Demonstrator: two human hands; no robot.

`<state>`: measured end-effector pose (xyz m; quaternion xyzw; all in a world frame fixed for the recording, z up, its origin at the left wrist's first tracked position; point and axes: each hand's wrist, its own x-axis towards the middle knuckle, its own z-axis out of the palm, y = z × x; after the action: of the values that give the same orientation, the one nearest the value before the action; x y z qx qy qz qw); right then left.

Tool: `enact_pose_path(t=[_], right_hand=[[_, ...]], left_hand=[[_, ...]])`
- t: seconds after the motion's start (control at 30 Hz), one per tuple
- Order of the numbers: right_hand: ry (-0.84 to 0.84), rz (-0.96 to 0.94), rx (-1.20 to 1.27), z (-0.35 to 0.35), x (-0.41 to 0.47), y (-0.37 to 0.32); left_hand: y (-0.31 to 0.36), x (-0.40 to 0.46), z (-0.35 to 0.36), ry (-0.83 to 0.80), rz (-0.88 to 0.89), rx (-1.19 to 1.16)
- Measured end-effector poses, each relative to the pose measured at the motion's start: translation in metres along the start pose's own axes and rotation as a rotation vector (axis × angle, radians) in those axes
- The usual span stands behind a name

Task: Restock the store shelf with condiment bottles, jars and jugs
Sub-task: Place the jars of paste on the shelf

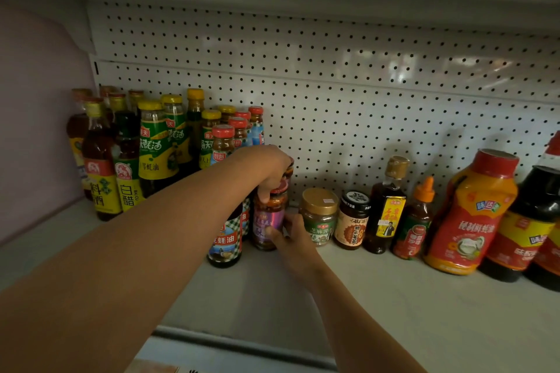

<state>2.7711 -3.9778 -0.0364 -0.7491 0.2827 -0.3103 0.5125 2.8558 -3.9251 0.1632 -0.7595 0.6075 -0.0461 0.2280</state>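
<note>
Two hands at work on one shelf (378, 306), a pale, smooth board backed by white perforated metal panel (333, 94). Largest along the back edge toward the right corner: a squat red-and-orange plastic squeeze bottle (468, 215), glossy and waisted, just beside dark round jugs (533, 230). Packed into the left back corner: tall glass bottles (157, 148) with yellow and red caps, dark liquid, shiny paper labels. Near the middle of the back edge: a slim dark bottle with a gold foil cap (386, 209), a small orange-nozzled bottle (413, 221), a black-lidded jar (351, 221), a gold-lidded jar (319, 215), all cylindrical, standing upright.

Smallest and in hand: a purple-labelled glass jar (268, 218), red-lidded, standing on the shelf mid-depth, between a checked-label bottle (225, 236) and the gold-lidded jar; apparently a second jar stacked on top, mostly hidden. Left hand (268, 169) arched over the top, fingers curled down round the lid area, thumb on the glass shoulder. Right hand (292, 233) at the lower right side, thumb and fingers pinching round the body.

Likely step: seating the jar in line. Best done by keeping the base flat, sliding rather than tipping, steadying the top against wobble, turning the label forward, closing the gap to the neighbours without knocking slick glass. Both grips to ease off only once settled.
</note>
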Motion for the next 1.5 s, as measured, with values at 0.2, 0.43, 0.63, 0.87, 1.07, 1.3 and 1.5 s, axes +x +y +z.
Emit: enact_pose_path(t=[0.2,0.43,0.63,0.87,1.07,1.3,1.5], right_hand=[[0.046,-0.045,-0.088,0.001,-0.001,0.000],[0.060,-0.044,-0.098,0.004,-0.007,-0.003],[0.056,-0.060,-0.151,0.001,-0.008,-0.006],[0.059,-0.040,-0.154,0.001,-0.012,-0.010],[0.096,-0.031,-0.111,0.000,-0.015,-0.011],[0.111,-0.033,-0.203,0.003,-0.015,-0.010],[0.160,-0.030,-0.269,0.007,-0.015,-0.008]], left_hand=[[-0.003,-0.010,-0.002,0.032,-0.010,0.000],[-0.003,-0.012,0.004,0.045,-0.083,-0.157],[-0.005,-0.015,0.004,0.065,-0.047,-0.144],[-0.009,-0.005,0.010,0.098,-0.006,-0.198],[-0.011,0.002,0.012,0.118,0.007,-0.220],[-0.009,0.005,0.010,0.104,0.021,-0.116],[-0.006,0.008,0.014,0.104,-0.003,-0.026]])
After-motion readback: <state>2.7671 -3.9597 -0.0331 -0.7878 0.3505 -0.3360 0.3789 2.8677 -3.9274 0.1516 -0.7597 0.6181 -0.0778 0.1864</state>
